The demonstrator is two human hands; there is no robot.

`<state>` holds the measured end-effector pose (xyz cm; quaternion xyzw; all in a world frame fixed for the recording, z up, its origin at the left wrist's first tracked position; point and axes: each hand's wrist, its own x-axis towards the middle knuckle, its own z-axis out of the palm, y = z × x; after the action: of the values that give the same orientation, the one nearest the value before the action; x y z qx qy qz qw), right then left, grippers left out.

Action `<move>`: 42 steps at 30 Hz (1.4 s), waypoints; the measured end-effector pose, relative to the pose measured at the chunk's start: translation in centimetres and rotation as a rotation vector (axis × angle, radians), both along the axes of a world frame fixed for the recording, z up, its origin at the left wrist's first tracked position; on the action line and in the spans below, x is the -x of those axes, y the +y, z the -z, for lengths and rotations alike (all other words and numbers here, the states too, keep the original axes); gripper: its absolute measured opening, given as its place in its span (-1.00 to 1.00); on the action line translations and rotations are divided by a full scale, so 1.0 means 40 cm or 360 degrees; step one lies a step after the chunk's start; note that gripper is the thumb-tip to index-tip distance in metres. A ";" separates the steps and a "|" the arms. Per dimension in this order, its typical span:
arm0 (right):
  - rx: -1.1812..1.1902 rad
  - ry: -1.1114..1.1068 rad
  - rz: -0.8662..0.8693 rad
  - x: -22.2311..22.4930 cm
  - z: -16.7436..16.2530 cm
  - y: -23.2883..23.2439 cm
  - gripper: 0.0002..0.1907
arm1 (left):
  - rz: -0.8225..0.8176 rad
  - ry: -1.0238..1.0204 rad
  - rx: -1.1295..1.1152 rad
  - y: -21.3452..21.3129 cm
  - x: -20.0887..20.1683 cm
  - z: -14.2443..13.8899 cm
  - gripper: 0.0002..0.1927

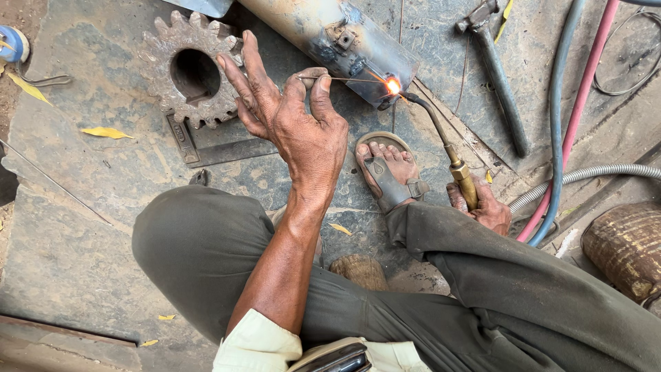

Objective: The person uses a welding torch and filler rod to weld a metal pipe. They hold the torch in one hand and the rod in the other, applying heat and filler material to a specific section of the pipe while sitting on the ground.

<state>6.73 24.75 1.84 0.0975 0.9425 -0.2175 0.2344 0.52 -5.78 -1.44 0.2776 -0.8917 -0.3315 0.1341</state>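
Brass torch [463, 180] (grip hidden in right hand [485, 207]) flames beside half-cropped cylinder [330, 34].

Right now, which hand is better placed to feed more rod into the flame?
Left. The left hand already pinches the rod, whose tip sits at the flame. The right hand is occupied gripping the torch.

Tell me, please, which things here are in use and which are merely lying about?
In use: left hand pinching filler rod; right hand gripping torch; metal cylinder at the flame.

Lying about: gear, hammer, hoses.
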 end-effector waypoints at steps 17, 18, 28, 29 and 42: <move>-0.0005 -0.0025 -0.0002 0.007 -0.004 -0.001 -0.63 | -0.0006 0.0073 -0.0110 -0.002 0.006 -0.023 -0.65; 0.0020 0.0026 -0.0058 0.009 -0.004 -0.001 -0.64 | -0.0001 0.0086 -0.0120 -0.002 0.006 -0.026 -0.66; -0.0066 0.0063 -0.0044 0.009 -0.019 -0.018 -0.60 | -0.0127 0.0204 -0.0317 0.003 0.026 -0.064 -0.84; -0.0073 0.0024 -0.0015 0.010 -0.015 -0.016 -0.59 | -0.0152 0.0234 -0.0442 0.006 0.027 -0.069 -0.83; 0.0034 -0.0026 0.0046 0.010 -0.008 -0.009 -0.61 | -0.0256 0.0355 -0.0624 0.009 0.037 -0.088 -0.80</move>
<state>6.35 24.38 2.17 0.1104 0.9366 -0.2303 0.2399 -0.95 -5.41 2.07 0.3303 -0.7649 -0.5151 0.2014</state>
